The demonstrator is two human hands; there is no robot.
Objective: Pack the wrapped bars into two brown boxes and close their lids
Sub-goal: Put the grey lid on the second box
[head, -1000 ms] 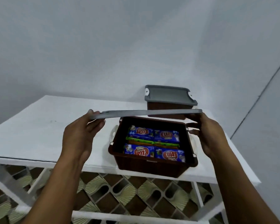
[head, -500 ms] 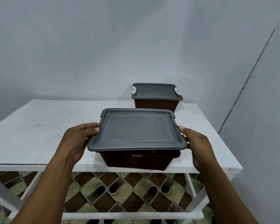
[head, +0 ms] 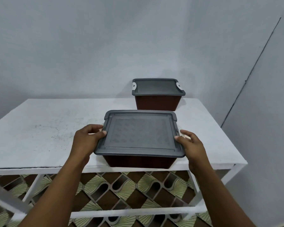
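Observation:
A brown box (head: 138, 162) stands at the table's front edge with a grey lid (head: 138, 134) lying flat on top of it. My left hand (head: 85, 141) grips the lid's left edge, thumb on top. My right hand (head: 189, 145) holds the lid's right edge, thumb on the rim. The wrapped bars inside are hidden under the lid. A second brown box (head: 157, 102) sits at the back of the table with its own grey lid (head: 157, 86) on and white clips at both ends.
The white table (head: 44, 136) has a bare, slightly scuffed top on the left. Grey walls stand behind and to the right. A patterned tile floor (head: 121, 187) shows under the white table frame.
The lid came down from above the open box and now lies flat on it, hiding the bars. Both hands stayed on its side edges.

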